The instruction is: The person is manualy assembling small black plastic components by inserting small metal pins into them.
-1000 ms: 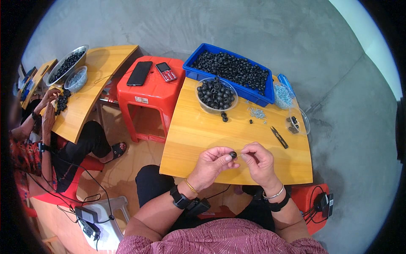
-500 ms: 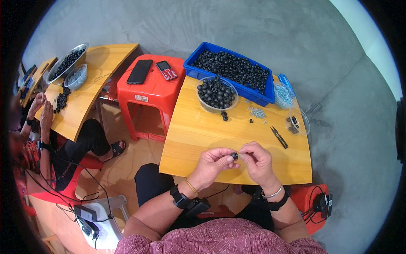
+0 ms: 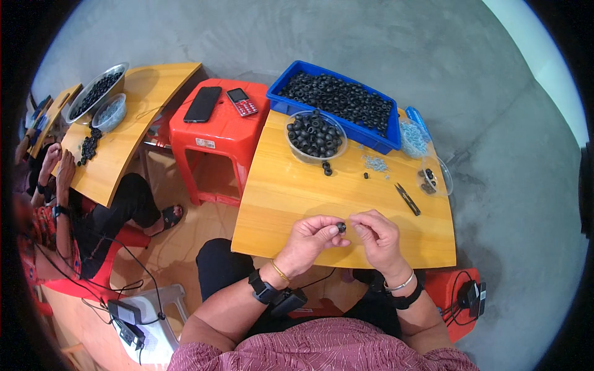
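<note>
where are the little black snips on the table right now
In the head view the black snips lie flat on the right part of the wooden table, beyond the right hand and just left of the clear dish near the table's right edge.

a small black rubber ring [image 3: 341,227] sits pinched above the wooden table's near edge.

A bowl of rings [image 3: 314,137] is sitting on the tabletop [image 3: 297,191] beyond the hands [image 3: 346,238], a crate [image 3: 337,104] lying behind it, snips [image 3: 408,199] resting right, a stool [image 3: 216,127] standing left.
</note>
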Available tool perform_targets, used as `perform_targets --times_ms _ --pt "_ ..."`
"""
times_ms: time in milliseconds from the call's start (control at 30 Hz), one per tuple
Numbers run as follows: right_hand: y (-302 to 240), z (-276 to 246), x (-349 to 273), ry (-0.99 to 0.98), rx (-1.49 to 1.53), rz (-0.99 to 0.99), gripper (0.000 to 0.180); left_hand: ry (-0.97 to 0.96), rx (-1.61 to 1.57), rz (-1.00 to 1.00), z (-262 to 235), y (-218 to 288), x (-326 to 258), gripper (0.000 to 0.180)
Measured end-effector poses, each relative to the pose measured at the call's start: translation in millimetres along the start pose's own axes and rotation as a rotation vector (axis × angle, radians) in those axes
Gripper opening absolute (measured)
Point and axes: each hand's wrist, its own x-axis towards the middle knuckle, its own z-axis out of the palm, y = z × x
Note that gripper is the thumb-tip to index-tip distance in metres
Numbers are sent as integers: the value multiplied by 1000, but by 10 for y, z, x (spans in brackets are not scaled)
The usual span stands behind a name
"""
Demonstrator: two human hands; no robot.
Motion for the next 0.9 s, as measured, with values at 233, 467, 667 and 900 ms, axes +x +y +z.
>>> perform_targets --times_ms 233,467,667,900 --pt "-41 -3 10 -78 -79 -118 10 -4 -12 6 -22 -26 31 16" --pt "538 -388 186 -14 -284 153 10 23 -12 -19 8 41 -8 14" --pt "970 -508 576 -65 -384 308 14 20 4 20 -11 14 19 14" --pt "1142 -294 779 -247 -599 261 22 57 -59 -20 -37 46 -5 14"
